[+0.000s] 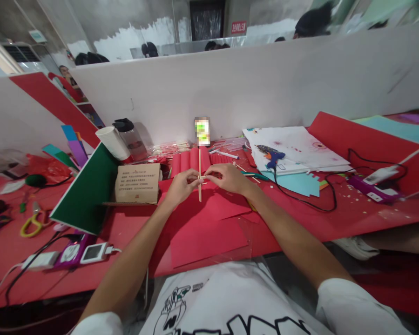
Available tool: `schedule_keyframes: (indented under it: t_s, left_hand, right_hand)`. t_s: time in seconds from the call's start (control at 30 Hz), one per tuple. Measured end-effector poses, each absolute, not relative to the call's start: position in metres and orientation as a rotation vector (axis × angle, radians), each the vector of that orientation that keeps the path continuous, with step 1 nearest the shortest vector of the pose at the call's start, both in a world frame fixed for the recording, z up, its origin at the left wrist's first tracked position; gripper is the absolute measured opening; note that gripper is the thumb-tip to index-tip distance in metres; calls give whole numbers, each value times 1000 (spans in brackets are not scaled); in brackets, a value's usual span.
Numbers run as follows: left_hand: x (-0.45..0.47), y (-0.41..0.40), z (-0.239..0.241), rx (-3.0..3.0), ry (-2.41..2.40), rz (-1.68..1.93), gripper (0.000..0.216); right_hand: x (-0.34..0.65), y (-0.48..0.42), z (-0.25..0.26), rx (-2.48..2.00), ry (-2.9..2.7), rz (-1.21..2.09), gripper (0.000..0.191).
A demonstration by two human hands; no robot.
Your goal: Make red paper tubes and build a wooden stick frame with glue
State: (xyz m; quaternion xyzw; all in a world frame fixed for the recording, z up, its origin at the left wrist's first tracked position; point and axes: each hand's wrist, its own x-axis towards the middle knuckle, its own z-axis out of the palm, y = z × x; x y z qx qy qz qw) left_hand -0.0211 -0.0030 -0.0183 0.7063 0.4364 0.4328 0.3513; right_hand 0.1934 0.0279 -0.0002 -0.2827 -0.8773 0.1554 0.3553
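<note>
Both hands pinch one thin wooden stick (199, 186), which stands upright over the red paper sheets (202, 232) at the middle of the table. The left hand (180, 187) closes thumb and fingers on the stick from the left. The right hand (229, 178) meets it from the right, fingertips pressed together at the same height (a short pale piece seems to cross the stick there, but it is too small to tell). The top of the stick rises in front of a row of red paper rolls (190, 160) lying just beyond the hands. A phone (202, 131) leans against the white partition (265, 88) behind them.

Left of the hands sits a cardboard box (138, 183), with a green board (85, 193) tilted beside it and a paper cup (112, 142) farther back. Yellow-handled scissors (30, 225) lie at the far left. To the right, a blue glue gun (270, 156) rests on white paper (300, 144), its black cord (330, 197) trailing across the red table (352, 214).
</note>
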Motion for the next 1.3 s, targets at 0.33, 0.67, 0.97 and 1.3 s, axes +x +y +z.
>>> schedule_keyframes:
  t_s: [0.33, 0.67, 0.97, 1.3]
  left_hand:
    - [-21, -4, -16, 1849, 1116, 1095, 38]
    - [-22, -4, -17, 1831, 1124, 1104, 40]
    - [-22, -5, -13, 1858, 1143, 1091, 40]
    - [-21, -7, -11, 1845, 1134, 1081, 43]
  right_hand:
    - [192, 28, -1, -720, -2273, 390, 16]
    - [192, 26, 2, -695, -2277, 388, 17]
    - [192, 27, 1, -701, -2267, 375, 16]
    - [192, 26, 3, -702, -2270, 395, 16]
